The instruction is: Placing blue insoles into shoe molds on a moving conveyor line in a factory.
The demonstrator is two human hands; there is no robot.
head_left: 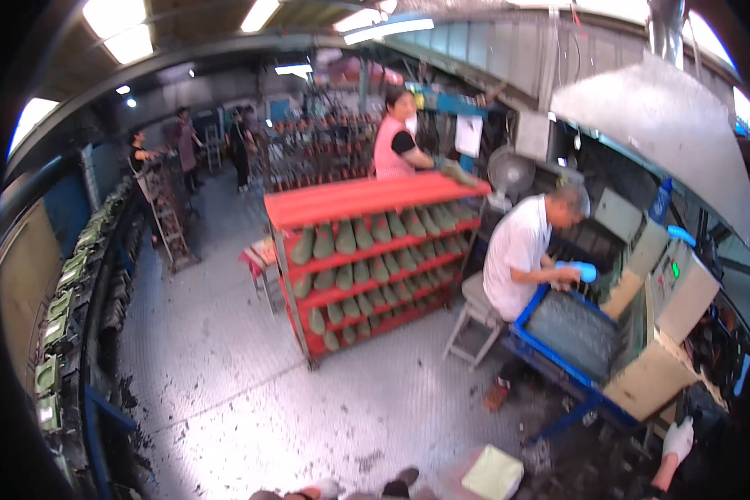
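Both hands sit right at the edges of the view, so bear with me. The right hand (679, 441), in a white glove, is low on the far right: bare forearm coming up from the bottom edge and leaning right, fingers pointing up toward a dark, bulky thing (702, 408) beside the corner of the beige machine (642, 387). Glove and dark thing look right up against each other, but honestly can't tell whether the fingers are closed on it or just resting. The left hand (328, 486) barely makes it in at the bottom edge, a pale gloved bit stretched out to the right; can't tell if it's open or gripping. A pale yellow-green block (492, 473) lies between the hands. Further off, a seated co-worker (512, 254) in a white shirt holds a light-blue item (586, 272).
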